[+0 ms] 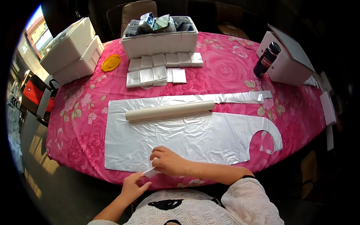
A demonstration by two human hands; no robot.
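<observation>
Small white folded piece (150, 172) pinched between left hand (134, 187) and right hand (168, 161), fingers closed on it, at the near edge of the flat plastic apron (180, 140). Apron lies on a pink floral tablecloth (225, 71); paper roll (169, 111) rests across its far side. Beyond the roll: folded white packs (161, 69), then a white box (159, 41). Bare cloth left and right of the apron.

One head-worn fisheye view looks steeply down from close above the pink floral-clothed bench (232, 71), facing its far edge.
</observation>
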